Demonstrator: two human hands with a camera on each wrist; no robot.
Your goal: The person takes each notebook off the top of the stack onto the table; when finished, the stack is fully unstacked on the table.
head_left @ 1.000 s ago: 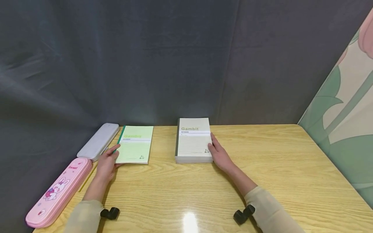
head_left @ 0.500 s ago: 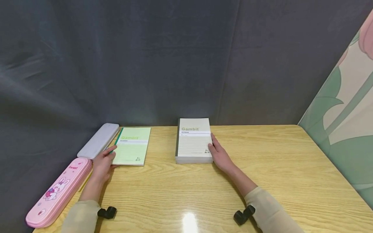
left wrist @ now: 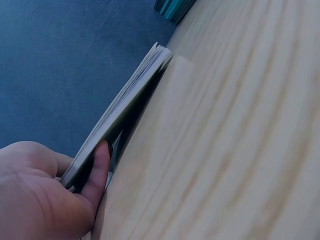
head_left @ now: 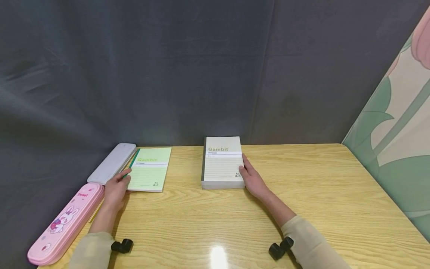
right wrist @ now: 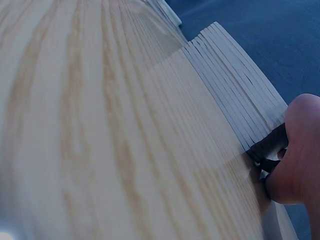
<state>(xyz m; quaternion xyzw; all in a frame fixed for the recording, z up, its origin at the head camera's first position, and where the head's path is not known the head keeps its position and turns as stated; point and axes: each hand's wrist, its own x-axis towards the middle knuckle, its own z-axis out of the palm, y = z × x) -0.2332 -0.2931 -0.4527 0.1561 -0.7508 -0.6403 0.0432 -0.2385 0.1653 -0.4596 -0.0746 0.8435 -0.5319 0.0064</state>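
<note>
My left hand (head_left: 115, 188) pinches a light green notebook (head_left: 149, 170) at its dark green spine, on the left of the table. In the left wrist view one finger is beneath the notebook (left wrist: 117, 112); the gripped side is lifted off the wood and tilted. My right hand (head_left: 253, 181) touches the right side of a thick stack of white Gambit notebooks (head_left: 223, 160) with dark spines. Its thumb lies near the front right corner. In the right wrist view the layered edges of the stack (right wrist: 235, 82) show beside the hand (right wrist: 300, 155).
A pale lavender case (head_left: 112, 163) lies at the table's back left. In front of it lies a pink pencil case (head_left: 67, 226) with a rabbit picture. A thin yellow stick (head_left: 96, 212) lies beside the cases. A dark curtain (head_left: 201, 74) hangs behind the wooden table (head_left: 319, 186).
My left hand has shifted the green notebook left and slightly nearer to me, close to the cases. The right hand and the white stack have stayed in place.
</note>
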